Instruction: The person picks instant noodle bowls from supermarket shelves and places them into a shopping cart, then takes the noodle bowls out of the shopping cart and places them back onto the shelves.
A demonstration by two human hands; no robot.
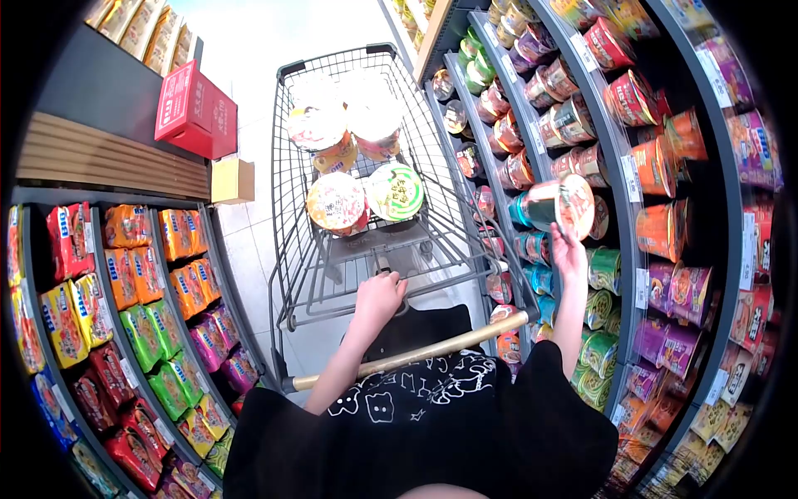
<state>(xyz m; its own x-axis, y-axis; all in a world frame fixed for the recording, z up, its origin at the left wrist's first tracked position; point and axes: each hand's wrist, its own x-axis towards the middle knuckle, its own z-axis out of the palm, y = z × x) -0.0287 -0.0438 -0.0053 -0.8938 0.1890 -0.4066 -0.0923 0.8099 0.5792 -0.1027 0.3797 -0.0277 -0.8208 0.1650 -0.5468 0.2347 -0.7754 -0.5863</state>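
Observation:
My right hand (569, 254) reaches to the shelf on the right. Its fingers grip an instant noodle cup (544, 204), tilted on its side with the round lid towards me. My left hand (381, 293) is curled above the rear of the wire shopping cart (287, 241), in front of the handlebar; what its fingers close on, if anything, is hidden. Inside the cart, several instant noodle cups are stacked, among them one with a green lid (396, 191) and one with a white and orange lid (336, 201). Glare washes out the upper ones.
The cart's pale handlebar (449, 345) crosses before my body. Tiered shelves with noodle cups (569, 121) run close along the right side. Bagged noodles (129, 274) fill the left shelves. A red box (195, 112) and a cardboard box (233, 181) jut out beside the tiled aisle.

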